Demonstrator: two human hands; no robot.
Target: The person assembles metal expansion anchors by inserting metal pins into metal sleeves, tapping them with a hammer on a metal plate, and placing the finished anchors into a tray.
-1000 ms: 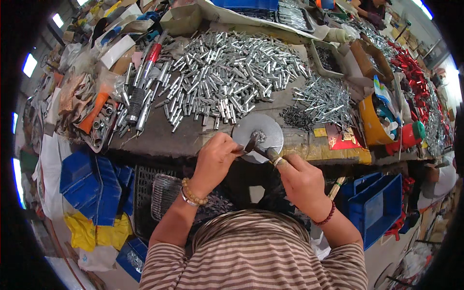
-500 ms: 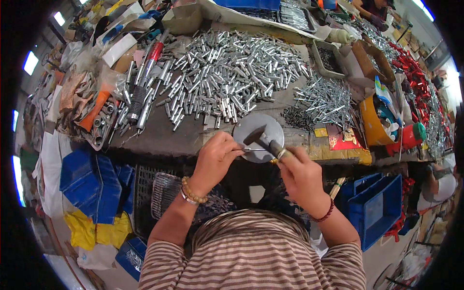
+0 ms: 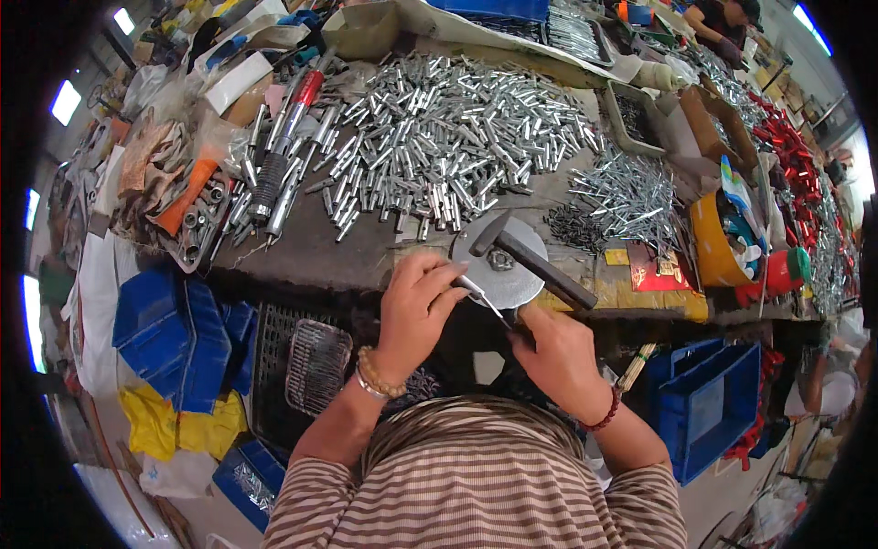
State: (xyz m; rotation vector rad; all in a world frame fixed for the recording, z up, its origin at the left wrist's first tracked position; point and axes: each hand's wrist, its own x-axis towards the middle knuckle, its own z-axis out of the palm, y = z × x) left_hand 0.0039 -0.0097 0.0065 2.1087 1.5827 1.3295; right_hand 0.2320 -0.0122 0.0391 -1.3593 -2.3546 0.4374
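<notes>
My left hand (image 3: 422, 295) pinches a short silver metal tube with a thin rod (image 3: 479, 295) sticking out of it, tilted down to the right. At the rod's low end my right hand (image 3: 562, 352) is closed with thumb and fingertips together; something small and dark shows there, too small to name. A hammer (image 3: 544, 270) rests by its head on a round metal plate (image 3: 521, 290), its dark handle reaching over the bench edge just above my right hand. Neither hand grips the hammer.
Beyond the plate spreads a heap of silver tubes (image 3: 448, 137). To its right lie thin rods (image 3: 631, 197) and small black pieces (image 3: 572, 227). A yellow container (image 3: 715, 240) stands farther right. Blue bins (image 3: 709, 403) sit below the bench edge. Another person (image 3: 718, 26) is at the far right.
The hammer has left my right hand and now lies on the plate. My right hand has come down to the rod's end, and the tube and rod in my left hand have tilted downward.
</notes>
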